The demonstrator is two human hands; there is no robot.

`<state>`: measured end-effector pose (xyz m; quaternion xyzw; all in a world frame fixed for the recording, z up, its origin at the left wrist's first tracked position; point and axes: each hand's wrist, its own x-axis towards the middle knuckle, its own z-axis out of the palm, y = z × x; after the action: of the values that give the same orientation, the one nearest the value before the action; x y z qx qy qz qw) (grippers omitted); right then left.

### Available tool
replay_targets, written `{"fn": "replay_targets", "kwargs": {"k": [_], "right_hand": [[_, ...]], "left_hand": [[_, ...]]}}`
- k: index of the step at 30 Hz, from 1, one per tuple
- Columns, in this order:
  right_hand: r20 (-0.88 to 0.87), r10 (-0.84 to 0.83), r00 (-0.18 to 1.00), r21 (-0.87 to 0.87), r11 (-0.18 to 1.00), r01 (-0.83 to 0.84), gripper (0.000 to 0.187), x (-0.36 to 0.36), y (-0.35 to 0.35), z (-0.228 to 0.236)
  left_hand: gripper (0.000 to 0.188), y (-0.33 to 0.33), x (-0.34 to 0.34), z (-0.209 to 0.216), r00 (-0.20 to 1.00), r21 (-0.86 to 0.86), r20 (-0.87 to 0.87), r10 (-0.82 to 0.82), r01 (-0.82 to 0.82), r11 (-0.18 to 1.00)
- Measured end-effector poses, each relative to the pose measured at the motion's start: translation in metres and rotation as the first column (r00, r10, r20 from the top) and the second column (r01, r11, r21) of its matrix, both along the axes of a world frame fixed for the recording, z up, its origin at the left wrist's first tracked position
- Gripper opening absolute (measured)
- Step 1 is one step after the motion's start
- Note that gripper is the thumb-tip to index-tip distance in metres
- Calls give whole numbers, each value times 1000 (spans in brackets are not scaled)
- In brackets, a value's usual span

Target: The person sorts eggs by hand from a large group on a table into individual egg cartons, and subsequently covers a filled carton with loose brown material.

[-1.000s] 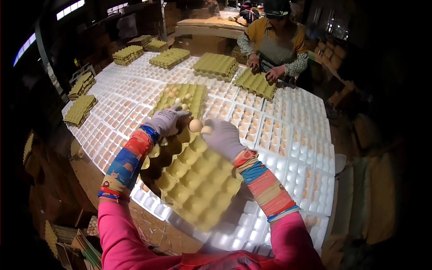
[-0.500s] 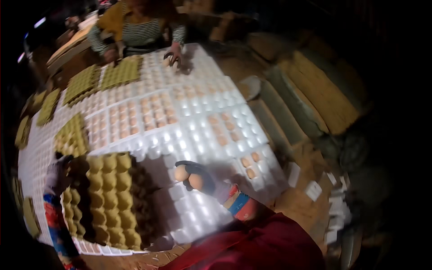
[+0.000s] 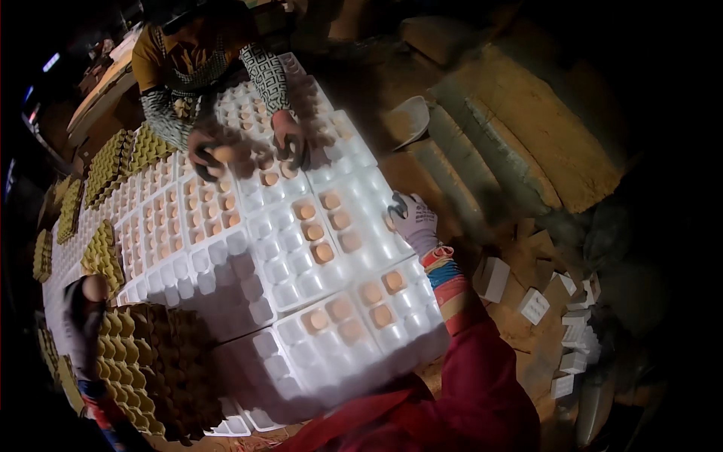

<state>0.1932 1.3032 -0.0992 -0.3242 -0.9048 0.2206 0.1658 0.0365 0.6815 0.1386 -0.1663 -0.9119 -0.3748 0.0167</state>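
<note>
My left hand (image 3: 81, 324), in a grey glove with dark fingers, is closed around a brown egg (image 3: 95, 288). It is beside a stack of yellow-brown pulp egg trays (image 3: 143, 369) at the lower left. My right hand (image 3: 414, 220), gloved alike, reaches to the right edge of the white foam egg trays (image 3: 376, 200). Its fingers curl over an egg (image 3: 390, 221), which shows only in part at the fingertips. Several eggs (image 3: 322, 253) sit in the cups left of that hand, and others (image 3: 382, 315) in the nearest tray; many cups there hold nothing.
Across the table a co-worker leans in, one gloved hand (image 3: 205, 154) holding an egg, the other (image 3: 288, 139) over the trays. More pulp trays (image 3: 109, 167) lie at the far left. White foam pieces (image 3: 534, 305) litter the floor at right, near a long trough (image 3: 489, 151).
My right hand has moved from the middle to the trays' right edge. An egg now shows in my left hand. The co-worker leans closer, and the view has shifted.
</note>
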Motion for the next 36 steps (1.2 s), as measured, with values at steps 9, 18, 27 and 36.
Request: {"fn": "replay_targets", "kwargs": {"k": [9,18,27,36], "right_hand": [[-535,345,771,130,936,-328,30,-35,44,-40],[-458,145,877,-111,969,-219,36,14,47,-54],[-339,248,907,-89,952,-294,45,-1,35,-58],[-375,250,893,-201,918,-341,48,8,58,-111]], "left_hand": [[53,454,100,-144,822,-527,234,-519,556,643],[49,519,48,-246,845,-407,152,-512,526,747],[40,551,-6,-287,922,-113,-188,-339,323,940],[65,358,80,-121,809,-83,-377,-451,456,886]]}}
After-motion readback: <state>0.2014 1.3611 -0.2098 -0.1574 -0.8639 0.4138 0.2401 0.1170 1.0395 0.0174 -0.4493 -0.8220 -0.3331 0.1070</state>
